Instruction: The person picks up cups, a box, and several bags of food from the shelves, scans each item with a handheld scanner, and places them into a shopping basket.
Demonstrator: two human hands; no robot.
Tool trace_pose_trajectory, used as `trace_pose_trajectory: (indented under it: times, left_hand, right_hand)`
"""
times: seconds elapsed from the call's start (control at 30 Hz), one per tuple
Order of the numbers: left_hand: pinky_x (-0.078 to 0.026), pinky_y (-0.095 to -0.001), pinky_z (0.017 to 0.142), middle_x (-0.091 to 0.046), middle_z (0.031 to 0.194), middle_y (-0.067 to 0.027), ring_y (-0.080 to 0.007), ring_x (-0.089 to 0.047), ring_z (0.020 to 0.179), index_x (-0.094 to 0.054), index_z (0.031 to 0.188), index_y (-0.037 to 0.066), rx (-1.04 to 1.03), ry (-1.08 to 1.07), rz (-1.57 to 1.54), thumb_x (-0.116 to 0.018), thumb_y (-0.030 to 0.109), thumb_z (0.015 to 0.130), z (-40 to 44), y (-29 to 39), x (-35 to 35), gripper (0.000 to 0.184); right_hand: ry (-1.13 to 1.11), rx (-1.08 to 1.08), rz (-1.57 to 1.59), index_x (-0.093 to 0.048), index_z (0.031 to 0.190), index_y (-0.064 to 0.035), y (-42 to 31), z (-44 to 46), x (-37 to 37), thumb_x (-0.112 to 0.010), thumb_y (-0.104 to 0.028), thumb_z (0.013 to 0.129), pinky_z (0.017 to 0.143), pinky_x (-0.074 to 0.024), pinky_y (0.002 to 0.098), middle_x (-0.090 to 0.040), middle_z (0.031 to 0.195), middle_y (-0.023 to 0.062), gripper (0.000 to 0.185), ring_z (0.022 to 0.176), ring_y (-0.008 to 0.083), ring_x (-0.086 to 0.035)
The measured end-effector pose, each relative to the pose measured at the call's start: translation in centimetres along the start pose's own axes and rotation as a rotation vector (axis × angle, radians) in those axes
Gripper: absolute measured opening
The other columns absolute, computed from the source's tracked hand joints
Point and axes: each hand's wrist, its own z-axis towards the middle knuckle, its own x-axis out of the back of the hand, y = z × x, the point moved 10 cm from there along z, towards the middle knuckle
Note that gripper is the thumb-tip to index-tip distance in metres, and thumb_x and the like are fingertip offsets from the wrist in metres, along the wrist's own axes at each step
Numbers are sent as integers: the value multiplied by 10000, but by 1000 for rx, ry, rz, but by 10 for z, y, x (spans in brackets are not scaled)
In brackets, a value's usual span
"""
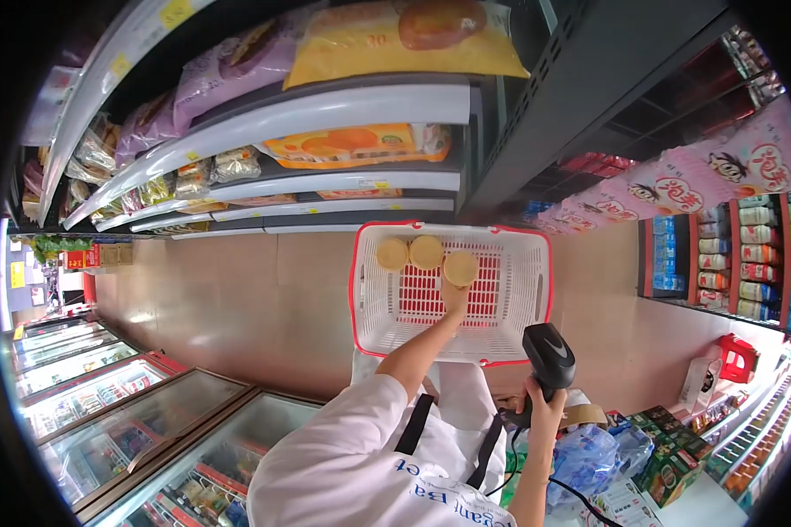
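In the head view, my left hand (453,297) reaches down into a white basket (520,299) with a red rim. Its fingers are closed around a round container with a pale yellow top (460,269). Two similar round containers, one at the far left corner (393,255) and one beside it (426,252), sit along the basket's far side. My right hand (545,406) grips the handle of a black barcode scanner (550,356), held just outside the basket's near right corner. A black cable hangs from the scanner.
Store shelves (264,119) with bagged and boxed goods stand ahead. Pink snack packs (677,189) hang at the right. Glass-topped freezers (193,448) line the lower left. Blue plastic bags (589,452) and a green box (668,457) lie near my right arm.
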Motion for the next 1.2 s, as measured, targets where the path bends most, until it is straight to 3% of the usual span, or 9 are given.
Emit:
trace_pose_trajectory:
  times: [0.23, 0.37, 0.47, 0.53, 0.6, 0.77, 0.87, 0.93, 1.2]
  left_hand:
    - [-410, -354, 973, -514, 1244, -139, -296, -488, 1179, -353, 1328, 56, -162, 143, 31, -722, -28, 708, 13, 8, -6, 727]
    - [-493, -343, 823, -510, 1229, -83, -202, -523, 1104, -386, 1292, 82, -42, 184, -305, -675, -67, 747, 21, -23, -14, 635]
    - [-483, -284, 721, -526, 1167, -22, -120, -534, 981, -428, 1238, 140, 333, -52, -573, -645, -77, 756, 34, -82, -47, 571]
    - [-457, -383, 888, -556, 1117, -3, -127, -556, 942, -444, 1205, 164, 546, -130, -620, -591, -64, 787, 24, -75, -50, 498]
    - [-483, -353, 766, -555, 931, -15, -142, -548, 781, -504, 1048, 108, 706, -240, -590, -545, -66, 801, 15, -94, -43, 305]
    - [-519, -316, 798, -607, 1005, -82, -186, -599, 928, -584, 1035, 2, 956, -668, -479, -583, 168, 896, -40, -63, 16, 217]
    - [-468, -346, 925, -604, 1130, -88, -183, -586, 1043, -561, 1199, 47, 787, -791, -334, -609, 259, 888, -52, 77, 87, 380]
    - [-460, -338, 935, -589, 1199, -76, -173, -563, 1103, -549, 1231, 50, 349, -908, -62, -574, 256, 911, -36, 176, 131, 382]
    - [-429, -297, 895, -636, 1040, -80, -158, -576, 1000, -598, 1090, 2, -898, 171, 215, -452, 175, 973, 51, 636, 412, 254]
  right_hand:
    - [-53, 2, -37, -556, 959, 28, 10, 12, 4, -616, -42, 845, 406, -364, 239, -535, 638, 37, 146, 446, 108, -483]
    - [22, -25, -4, -552, 896, 34, 9, 10, 6, -628, -46, 847, 422, -364, 241, -529, 603, 26, 121, 437, 98, -477]
    - [18, -5, -34, -550, 897, 31, 0, 6, 1, -628, -49, 845, 424, -366, 243, -530, 602, 29, 124, 439, 98, -479]
    - [13, 5, -51, -548, 899, 31, -3, 2, -2, -624, -46, 843, 421, -367, 244, -529, 601, 32, 122, 440, 100, -481]
    - [-1, 26, -67, -546, 901, 31, -8, -3, -8, -621, -42, 842, 418, -368, 245, -529, 600, 35, 120, 440, 102, -483]
    - [-5, 136, -24, -542, 924, 21, -46, -22, -34, -612, -23, 833, 411, -369, 248, -528, 598, 41, 123, 440, 116, -494]
    - [-33, 189, 10, -535, 945, 16, -82, -34, -63, -606, -15, 832, 405, -367, 249, -525, 607, 45, 137, 432, 118, -486]
    - [-114, 245, 23, -522, 970, 8, -102, -42, -93, -600, -21, 839, 413, -373, 248, -523, 632, 50, 155, 439, 118, -482]
    - [-140, 410, 218, -521, 1063, -28, -150, -82, -194, -593, -76, 861, 420, -352, 225, -502, 656, 42, 219, 456, 107, -459]
